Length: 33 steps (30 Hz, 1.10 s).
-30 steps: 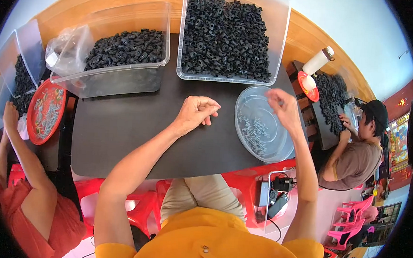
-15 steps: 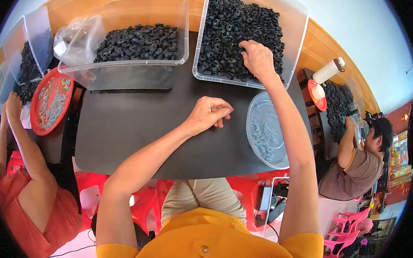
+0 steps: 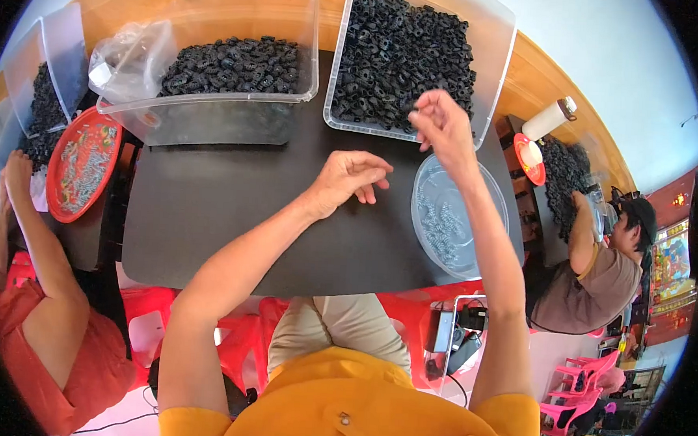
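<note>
My right hand (image 3: 450, 135) is over the near edge of a clear plastic bin (image 3: 494, 83) filled with small black plastic parts (image 3: 405, 59). Its thumb and fingers are bent together; anything small between them blends with the dark parts behind. Over the dark table (image 3: 230, 220), my left hand (image 3: 344, 183) has its fingers curled, thumb and forefinger close together, and whatever it may hold is hidden. Beneath my right forearm, a round clear plastic lid or tray (image 3: 473, 260) carries many small metal springs (image 3: 439, 227).
Another clear bin (image 3: 212, 120) at the far left of the table holds black parts (image 3: 231, 66) beside a clear plastic bag (image 3: 132, 60). People work at tables on both sides. A red tray (image 3: 58, 195) is left; a white bottle (image 3: 549, 119) stands right.
My right hand has drawn back from the middle of the parts to the bin's near edge, its fingers bending inward. My left hand has stayed nearly in place.
</note>
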### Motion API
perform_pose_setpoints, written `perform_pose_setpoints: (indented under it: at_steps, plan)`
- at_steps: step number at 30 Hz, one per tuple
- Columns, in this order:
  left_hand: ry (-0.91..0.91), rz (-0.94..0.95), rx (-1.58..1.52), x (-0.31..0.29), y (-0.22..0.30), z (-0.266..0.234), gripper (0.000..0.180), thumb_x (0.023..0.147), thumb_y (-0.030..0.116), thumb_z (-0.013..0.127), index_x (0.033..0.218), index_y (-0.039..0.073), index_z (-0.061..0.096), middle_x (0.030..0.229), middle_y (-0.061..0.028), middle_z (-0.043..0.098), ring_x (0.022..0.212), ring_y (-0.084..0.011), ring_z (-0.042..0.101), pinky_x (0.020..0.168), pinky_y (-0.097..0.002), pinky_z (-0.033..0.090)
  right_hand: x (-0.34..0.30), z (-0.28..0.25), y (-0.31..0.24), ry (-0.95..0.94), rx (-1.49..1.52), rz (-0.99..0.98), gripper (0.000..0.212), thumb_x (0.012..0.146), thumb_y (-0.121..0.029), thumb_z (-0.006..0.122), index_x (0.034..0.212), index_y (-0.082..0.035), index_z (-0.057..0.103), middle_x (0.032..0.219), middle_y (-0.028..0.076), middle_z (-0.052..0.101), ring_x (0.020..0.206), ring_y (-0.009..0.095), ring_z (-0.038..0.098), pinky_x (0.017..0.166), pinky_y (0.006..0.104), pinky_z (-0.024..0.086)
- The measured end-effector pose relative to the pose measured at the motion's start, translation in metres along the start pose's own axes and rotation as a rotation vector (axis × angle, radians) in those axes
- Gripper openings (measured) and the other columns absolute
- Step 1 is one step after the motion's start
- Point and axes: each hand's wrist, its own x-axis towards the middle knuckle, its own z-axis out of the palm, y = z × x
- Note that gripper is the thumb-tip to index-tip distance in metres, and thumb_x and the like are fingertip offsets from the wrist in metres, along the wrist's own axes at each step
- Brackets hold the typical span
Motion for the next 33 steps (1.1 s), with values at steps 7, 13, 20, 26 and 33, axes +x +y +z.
perform_pose_setpoints:
  at_steps: [7,13,20,26,33]
  plan:
    - [-0.022,-0.012,-0.314,0.002,0.003,-0.005,0.03,0.078,0.012,0.068,0.106,0.005,0.059,0.086,-0.0041,0.063,0.066,-0.008,0.059,0.061,-0.019,0.05,-0.067,0.041,0.006,-0.001,0.347,0.18,0.012,0.083,-0.005,0.058,0.091,-0.007,0.049,0.071,-0.001,0.055,0.055,0.004,0.051,0.044,0.0178,0.042]
    - [0.017,-0.029,-0.387,-0.001,-0.002,-0.002,0.025,0.08,0.008,0.064,0.104,0.005,0.059,0.083,-0.004,0.064,0.07,-0.0094,0.061,0.064,-0.0208,0.052,-0.074,0.056,0.003,0.134,-0.035,0.051,0.014,0.079,0.0,0.059,0.09,-0.003,0.05,0.067,0.002,0.055,0.056,0.007,0.052,0.047,0.0225,0.042]
    - [0.03,0.055,-0.199,0.002,0.001,0.0,0.019,0.083,0.01,0.061,0.101,0.003,0.061,0.085,-0.0053,0.064,0.073,-0.0109,0.062,0.066,-0.0214,0.052,-0.076,0.052,0.012,0.152,-0.345,-0.168,0.019,0.076,0.0,0.063,0.092,-0.003,0.052,0.066,0.005,0.056,0.058,0.01,0.054,0.053,0.025,0.045]
    - [0.004,-0.001,-0.302,0.002,0.001,-0.004,0.021,0.085,0.016,0.06,0.101,0.003,0.059,0.09,-0.0093,0.064,0.079,-0.0142,0.062,0.072,-0.0251,0.052,-0.081,0.04,0.008,0.21,0.341,0.195,0.014,0.077,-0.002,0.065,0.089,-0.001,0.057,0.075,0.005,0.062,0.062,0.01,0.059,0.055,0.0219,0.05]
    - [-0.095,-0.05,-0.36,0.001,0.002,-0.002,0.023,0.086,0.017,0.058,0.104,0.003,0.056,0.095,-0.0129,0.063,0.082,-0.018,0.063,0.076,-0.0277,0.053,-0.085,0.037,0.001,0.243,0.614,0.287,0.012,0.077,-0.005,0.066,0.087,-0.005,0.061,0.079,0.003,0.064,0.067,0.01,0.061,0.058,0.022,0.048]
